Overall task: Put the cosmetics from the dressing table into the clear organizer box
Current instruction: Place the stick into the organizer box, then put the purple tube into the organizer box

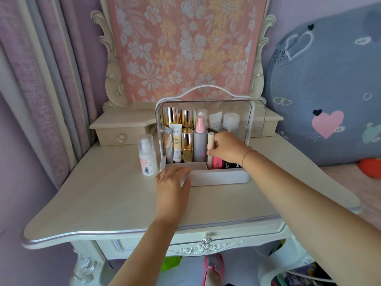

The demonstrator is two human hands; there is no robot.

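The clear organizer box (218, 178) stands open at the back middle of the dressing table (103, 195), its see-through lid swung up. Inside stand gold-capped bottles, a BB cream tube (176, 145), a grey spray bottle with a pink top (200, 141) and white jars. My right hand (228, 148) reaches into the box's right compartment and pinches a slim cream-coloured stick (210, 141) held upright. My left hand (172, 182) lies flat against the box's white front left corner, wearing a ring. A clear bottle with a pink label (146, 154) stands on the table just left of the box.
Small drawer units (115, 131) sit at the table's back, on either side of the box. A floral cloth covers the mirror (183, 44) behind. Curtains hang at the left. A grey heart-print cushion (327, 89) rests on the bed at the right.
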